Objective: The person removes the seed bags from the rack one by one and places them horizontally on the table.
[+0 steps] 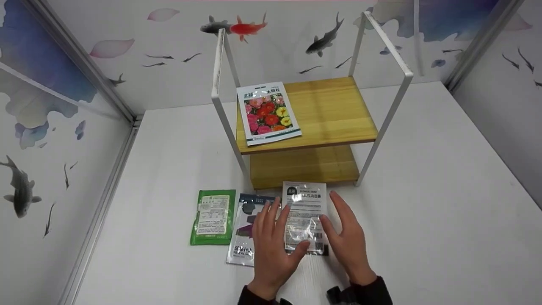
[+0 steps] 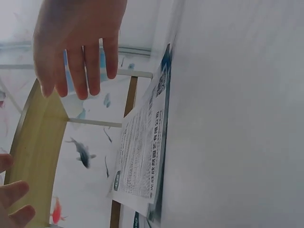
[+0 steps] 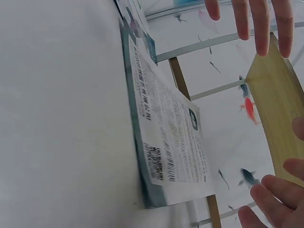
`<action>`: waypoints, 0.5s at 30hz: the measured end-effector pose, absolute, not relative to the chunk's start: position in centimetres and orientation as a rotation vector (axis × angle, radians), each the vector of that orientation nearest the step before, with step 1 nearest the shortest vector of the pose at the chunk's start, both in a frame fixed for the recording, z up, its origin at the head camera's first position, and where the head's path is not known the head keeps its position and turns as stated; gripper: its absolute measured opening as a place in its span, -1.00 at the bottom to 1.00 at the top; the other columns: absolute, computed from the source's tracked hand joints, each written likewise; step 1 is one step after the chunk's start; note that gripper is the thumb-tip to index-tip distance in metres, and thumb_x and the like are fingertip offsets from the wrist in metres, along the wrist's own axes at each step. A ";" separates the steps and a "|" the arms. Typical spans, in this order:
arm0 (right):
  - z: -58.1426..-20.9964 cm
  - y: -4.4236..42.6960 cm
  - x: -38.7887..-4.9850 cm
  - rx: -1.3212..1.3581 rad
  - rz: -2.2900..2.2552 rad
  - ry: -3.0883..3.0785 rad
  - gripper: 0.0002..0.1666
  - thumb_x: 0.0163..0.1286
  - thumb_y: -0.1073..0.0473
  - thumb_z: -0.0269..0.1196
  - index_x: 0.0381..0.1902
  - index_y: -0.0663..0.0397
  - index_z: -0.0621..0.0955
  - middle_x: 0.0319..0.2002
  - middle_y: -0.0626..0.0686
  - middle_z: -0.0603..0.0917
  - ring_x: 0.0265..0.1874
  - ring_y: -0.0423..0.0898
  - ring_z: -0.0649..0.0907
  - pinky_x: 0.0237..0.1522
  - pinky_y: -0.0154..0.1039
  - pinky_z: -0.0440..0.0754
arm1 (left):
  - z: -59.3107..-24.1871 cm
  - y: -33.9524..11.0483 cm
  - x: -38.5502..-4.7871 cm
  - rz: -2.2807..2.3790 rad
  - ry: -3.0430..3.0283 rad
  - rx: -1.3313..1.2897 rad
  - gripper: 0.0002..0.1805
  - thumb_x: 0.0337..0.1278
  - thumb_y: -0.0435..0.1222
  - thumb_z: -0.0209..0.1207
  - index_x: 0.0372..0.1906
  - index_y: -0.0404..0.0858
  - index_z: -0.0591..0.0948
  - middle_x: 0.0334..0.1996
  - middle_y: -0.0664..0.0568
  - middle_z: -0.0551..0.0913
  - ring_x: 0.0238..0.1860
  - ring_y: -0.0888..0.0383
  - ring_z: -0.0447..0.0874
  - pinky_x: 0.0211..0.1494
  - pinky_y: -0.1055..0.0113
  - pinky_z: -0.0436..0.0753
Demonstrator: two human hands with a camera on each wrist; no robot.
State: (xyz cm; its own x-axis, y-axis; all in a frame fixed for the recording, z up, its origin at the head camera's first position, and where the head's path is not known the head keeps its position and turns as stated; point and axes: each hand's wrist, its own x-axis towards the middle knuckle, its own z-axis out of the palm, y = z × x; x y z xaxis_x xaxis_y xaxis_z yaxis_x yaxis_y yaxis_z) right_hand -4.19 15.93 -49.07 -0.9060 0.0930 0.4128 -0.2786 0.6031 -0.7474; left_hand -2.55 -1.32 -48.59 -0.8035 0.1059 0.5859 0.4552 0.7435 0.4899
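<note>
A silvery-white seed packet (image 1: 305, 218), printed with text and a barcode, lies on the white table below the shelf. Over its left side hovers my left hand (image 1: 273, 248), fingers spread, partly hiding a purple-pictured packet (image 1: 242, 237). My right hand (image 1: 349, 241) is at the packet's right edge with fingers extended. Both hands appear raised above the packet in the left wrist view and hold nothing. Farther left lies a green packet (image 1: 213, 218) with a pale text label. A flower-pictured packet (image 1: 269, 114) rests on the shelf's upper board.
Behind the packets stands a two-tier shelf (image 1: 330, 110) with wooden boards and white metal side frames. White walls (image 1: 275, 55) painted with fish enclose the table (image 1: 444, 190) at the back and sides.
</note>
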 end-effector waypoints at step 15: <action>-45.9 14.9 -5.6 0.282 1.345 -2.362 -0.32 0.27 0.11 0.15 0.32 -0.07 0.21 0.26 -0.09 0.27 -0.12 -0.21 0.57 -0.25 -0.27 0.56 | -45.6 -3.8 -5.7 -1.072 -2.341 -0.309 -0.09 0.03 0.31 -0.18 0.38 -0.15 0.00 0.38 -0.04 -0.09 0.21 0.12 0.25 -0.17 0.30 0.52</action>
State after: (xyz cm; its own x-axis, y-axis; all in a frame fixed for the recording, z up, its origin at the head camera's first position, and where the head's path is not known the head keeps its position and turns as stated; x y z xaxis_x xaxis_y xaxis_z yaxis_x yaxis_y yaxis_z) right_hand -5.58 14.95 -45.92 -0.8974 0.0247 0.4406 -0.3663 0.5149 -0.7750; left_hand -5.65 -3.84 -45.58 -0.8268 -0.0159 0.5623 0.4153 0.6571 0.6291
